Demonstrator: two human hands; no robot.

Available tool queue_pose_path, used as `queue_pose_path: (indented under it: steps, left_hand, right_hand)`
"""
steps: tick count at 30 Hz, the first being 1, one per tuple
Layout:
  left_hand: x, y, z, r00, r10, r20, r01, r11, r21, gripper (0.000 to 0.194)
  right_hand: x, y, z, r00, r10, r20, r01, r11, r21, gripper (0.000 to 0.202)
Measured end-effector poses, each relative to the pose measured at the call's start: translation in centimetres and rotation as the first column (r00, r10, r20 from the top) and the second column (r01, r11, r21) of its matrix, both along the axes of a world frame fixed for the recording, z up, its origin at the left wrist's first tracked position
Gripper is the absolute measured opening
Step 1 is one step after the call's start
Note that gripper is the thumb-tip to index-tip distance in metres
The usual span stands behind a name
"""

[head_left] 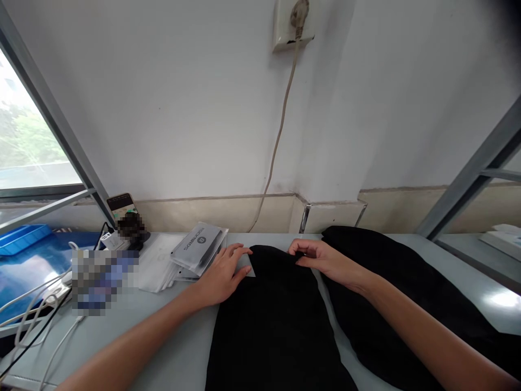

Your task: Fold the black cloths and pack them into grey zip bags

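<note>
A black cloth piece lies flat in front of me, its narrow end toward the wall. My right hand pinches a bit of the fabric at its far right corner between thumb and fingers. At the far left corner, my left hand rests with fingers spread, thumb and fingertips by the cloth's edge. Beside that hand lies a stack of flat packets, the top one grey with a printed logo. A second black cloth lies to the right, partly under my right forearm.
A phone stands at the back left, near a white power strip and loose cables. Clear plastic bags lie beside the packets. A blue tray is far left. A cord hangs from the wall socket.
</note>
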State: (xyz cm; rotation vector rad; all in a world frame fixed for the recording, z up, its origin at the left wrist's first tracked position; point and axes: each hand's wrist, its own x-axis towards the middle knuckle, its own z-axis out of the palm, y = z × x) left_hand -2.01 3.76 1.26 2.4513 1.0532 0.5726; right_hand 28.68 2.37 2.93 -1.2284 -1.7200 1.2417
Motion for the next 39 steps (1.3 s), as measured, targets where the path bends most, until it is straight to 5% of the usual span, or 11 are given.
queue_pose_path:
  steps: [7, 10, 13, 17, 21, 24, 26, 28, 32, 36, 39]
  left_hand:
    - [0.4, 0.6, -0.1, 0.993, -0.098, 0.066, 0.103, 0.992, -0.074, 0.031]
    - [0.7, 1.1, -0.3, 0.984, -0.003, 0.18, 0.005, 1.0, -0.01, 0.031]
    - [0.8, 1.2, 0.0, 0.977, 0.049, 0.207, -0.068, 0.994, 0.087, 0.033]
    - [0.9, 0.4, 1.5, 0.967, 0.007, 0.257, -0.046, 0.988, 0.146, 0.036]
    - [0.6, -1.4, 3.5, 0.932, -0.082, 0.354, -0.015, 0.965, 0.261, 0.031]
    - [0.1, -2.8, 4.6, 0.888, -0.204, 0.413, 0.125, 0.97, 0.21, 0.045]
    - [-0.3, -3.4, 5.0, 0.86, -0.278, 0.427, 0.267, 0.96, 0.087, 0.06]
    - [-0.5, -3.7, 5.2, 0.849, -0.309, 0.429, 0.368, 0.928, -0.06, 0.075]
    - [-0.3, -3.4, 5.0, 0.928, -0.194, 0.319, 0.29, 0.913, -0.288, 0.073]
    - [0.0, -3.0, 3.9, 0.966, -0.258, 0.025, 0.259, 0.964, -0.06, 0.041]
    - [0.2, -2.8, 2.7, 0.953, -0.287, -0.1, 0.295, 0.952, 0.08, 0.038]
  right_hand:
    - [-0.5, -0.9, 0.9, 0.983, 0.174, -0.05, -0.177, 0.982, -0.068, 0.013]
    - [-0.5, -0.3, 0.3, 0.997, -0.032, 0.071, 0.023, 0.992, 0.122, 0.019]
    - [-0.4, 0.4, -0.4, 0.931, -0.309, 0.193, 0.226, 0.906, 0.358, 0.023]
    - [-0.3, 0.2, 0.0, 0.913, -0.4, 0.079, 0.34, 0.854, 0.393, 0.035]
    - [0.4, -1.1, 1.8, 0.953, -0.287, -0.098, 0.303, 0.918, 0.258, 0.04]
    - [1.7, -2.1, 3.2, 0.995, -0.02, -0.093, 0.028, 0.996, 0.087, 0.039]
    - [2.5, -2.5, 3.7, 0.955, 0.293, -0.038, -0.295, 0.953, -0.065, 0.046]
    - [2.9, -2.5, 3.8, 0.878, 0.479, -0.015, -0.472, 0.859, -0.199, 0.061]
    - [1.9, -2.2, 3.0, 0.895, 0.441, 0.067, -0.4, 0.859, -0.319, 0.052]
    - [0.4, -2.0, 2.0, 0.886, 0.444, 0.133, -0.364, 0.844, -0.393, 0.046]
    - [0.2, -1.6, 1.2, 0.92, 0.327, 0.214, -0.266, 0.925, -0.271, 0.047]
